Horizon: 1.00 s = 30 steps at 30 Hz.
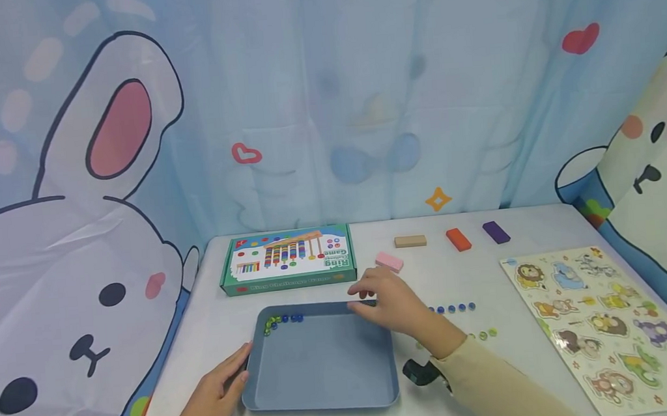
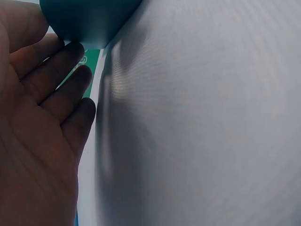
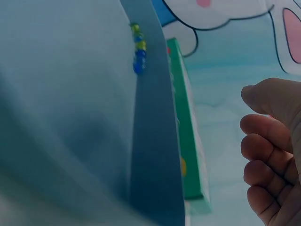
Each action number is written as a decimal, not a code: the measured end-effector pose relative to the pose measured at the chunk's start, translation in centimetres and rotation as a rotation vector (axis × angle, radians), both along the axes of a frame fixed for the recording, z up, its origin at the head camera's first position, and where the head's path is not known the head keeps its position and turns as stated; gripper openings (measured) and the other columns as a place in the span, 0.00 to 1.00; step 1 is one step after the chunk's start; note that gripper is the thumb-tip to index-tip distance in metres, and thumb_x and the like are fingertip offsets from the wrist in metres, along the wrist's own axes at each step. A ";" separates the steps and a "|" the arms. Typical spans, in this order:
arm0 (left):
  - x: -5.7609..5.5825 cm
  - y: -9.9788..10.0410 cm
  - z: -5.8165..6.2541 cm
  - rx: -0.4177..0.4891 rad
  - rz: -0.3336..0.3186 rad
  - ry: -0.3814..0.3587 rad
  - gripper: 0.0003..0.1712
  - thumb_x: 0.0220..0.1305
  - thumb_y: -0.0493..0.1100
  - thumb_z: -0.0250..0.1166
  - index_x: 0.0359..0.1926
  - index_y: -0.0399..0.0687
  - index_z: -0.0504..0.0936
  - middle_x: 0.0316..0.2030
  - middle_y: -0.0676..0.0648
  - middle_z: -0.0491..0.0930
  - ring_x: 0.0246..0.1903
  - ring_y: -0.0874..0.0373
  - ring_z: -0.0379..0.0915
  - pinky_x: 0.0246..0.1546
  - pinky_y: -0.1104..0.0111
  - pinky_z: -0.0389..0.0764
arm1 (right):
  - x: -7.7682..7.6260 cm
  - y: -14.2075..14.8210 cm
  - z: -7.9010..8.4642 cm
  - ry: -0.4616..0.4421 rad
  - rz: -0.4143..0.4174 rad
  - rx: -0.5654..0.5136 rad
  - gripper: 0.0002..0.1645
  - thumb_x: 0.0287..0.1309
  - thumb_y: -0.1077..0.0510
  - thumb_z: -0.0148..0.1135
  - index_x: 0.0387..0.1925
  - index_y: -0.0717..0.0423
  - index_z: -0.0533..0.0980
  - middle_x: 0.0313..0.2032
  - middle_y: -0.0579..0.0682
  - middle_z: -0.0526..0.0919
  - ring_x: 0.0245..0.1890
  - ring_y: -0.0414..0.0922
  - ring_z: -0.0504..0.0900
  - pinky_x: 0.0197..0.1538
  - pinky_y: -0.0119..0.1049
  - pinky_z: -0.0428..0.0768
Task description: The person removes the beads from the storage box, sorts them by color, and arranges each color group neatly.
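A blue-grey tray (image 1: 323, 372) lies on the table in front of me. Blue and yellow-green glass marbles (image 1: 286, 319) line its far left corner, also visible in the right wrist view as a short row (image 3: 139, 49). My left hand (image 1: 210, 397) rests against the tray's left side, fingers extended; in the left wrist view they reach up to the tray's wall (image 2: 89, 21). Over the far right corner of the tray hovers my right hand (image 1: 390, 301). Its fingers are loosely bent, the thumb apart from them, with nothing seen between them.
Right of the tray lie a row of blue marbles (image 1: 452, 308) and several yellow-green ones (image 1: 483, 335), partly behind my forearm. A boxed ring game (image 1: 287, 260), pink block (image 1: 388, 261), tan block (image 1: 410, 242), orange block (image 1: 458, 239), purple block (image 1: 497, 232) and animal puzzle board (image 1: 608, 330) surround them.
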State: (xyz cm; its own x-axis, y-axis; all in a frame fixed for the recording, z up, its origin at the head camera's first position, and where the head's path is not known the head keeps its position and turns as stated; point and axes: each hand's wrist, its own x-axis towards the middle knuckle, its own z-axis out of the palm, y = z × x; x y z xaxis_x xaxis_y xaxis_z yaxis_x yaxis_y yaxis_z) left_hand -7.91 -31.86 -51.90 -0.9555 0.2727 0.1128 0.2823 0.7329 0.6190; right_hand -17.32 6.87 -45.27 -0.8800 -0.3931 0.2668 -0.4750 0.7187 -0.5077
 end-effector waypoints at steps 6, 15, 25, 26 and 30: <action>0.0 0.0 0.1 -0.001 0.008 -0.021 0.29 0.80 0.47 0.59 0.76 0.49 0.70 0.75 0.48 0.71 0.73 0.49 0.68 0.72 0.63 0.75 | -0.9 -4.1 -0.9 0.004 0.088 0.037 0.14 0.59 0.45 0.77 0.44 0.46 0.90 0.34 0.39 0.83 0.38 0.38 0.77 0.40 0.29 0.81; 0.0 -0.1 0.0 0.004 0.008 -0.012 0.29 0.80 0.47 0.60 0.76 0.49 0.71 0.74 0.47 0.71 0.73 0.48 0.69 0.72 0.67 0.74 | -1.5 -8.7 -2.2 -0.019 0.200 0.067 0.15 0.62 0.47 0.74 0.46 0.49 0.90 0.36 0.40 0.85 0.36 0.35 0.73 0.39 0.28 0.79; 0.0 -0.1 -0.2 0.030 0.002 -0.028 0.29 0.80 0.48 0.59 0.76 0.49 0.70 0.75 0.47 0.70 0.73 0.49 0.68 0.73 0.70 0.71 | -1.3 -11.8 -3.0 -0.057 0.268 0.150 0.20 0.63 0.46 0.74 0.51 0.50 0.88 0.41 0.43 0.87 0.40 0.35 0.75 0.44 0.28 0.81; 0.0 -0.1 -0.2 0.029 0.004 -0.032 0.29 0.80 0.48 0.59 0.76 0.50 0.70 0.75 0.48 0.70 0.73 0.49 0.68 0.73 0.67 0.72 | -1.3 -12.0 -3.1 -0.057 0.272 0.154 0.20 0.63 0.46 0.74 0.52 0.50 0.88 0.42 0.43 0.87 0.40 0.35 0.75 0.44 0.28 0.81; -0.1 -0.1 -0.2 0.022 0.004 -0.045 0.29 0.80 0.49 0.59 0.77 0.50 0.70 0.75 0.48 0.70 0.74 0.51 0.68 0.73 0.61 0.73 | -1.6 -12.8 -3.8 -0.049 0.285 0.161 0.20 0.63 0.46 0.73 0.53 0.50 0.88 0.42 0.42 0.87 0.40 0.35 0.76 0.45 0.27 0.81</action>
State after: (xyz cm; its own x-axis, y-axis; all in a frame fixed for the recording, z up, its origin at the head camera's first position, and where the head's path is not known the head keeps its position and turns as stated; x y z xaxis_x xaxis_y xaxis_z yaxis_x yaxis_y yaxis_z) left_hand -8.01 -31.92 -52.12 -0.9608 0.2667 0.0760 0.2510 0.7198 0.6472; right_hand -18.92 -5.96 -49.08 -0.7388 -0.6590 0.1413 -0.6464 0.6334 -0.4253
